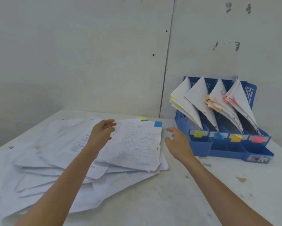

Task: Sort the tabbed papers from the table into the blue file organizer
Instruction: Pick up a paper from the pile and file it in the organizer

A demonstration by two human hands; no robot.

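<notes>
Papers: loose white heap, thin and creased, on the left half of the table. Top sheet: printed, long axis toward the back edge, blue tab at its far right corner. Left hand: over the sheet's left side, fingers loosely spread, empty. Right hand: just beside the sheet's right edge, fingers spread, empty, nearer the tab. Blue file organizer: slotted plastic, back right corner, four colour-labelled slots.

Single head-worn wide-angle view, near, looking forward and down across the table toward the wall filling the upper frame.
</notes>
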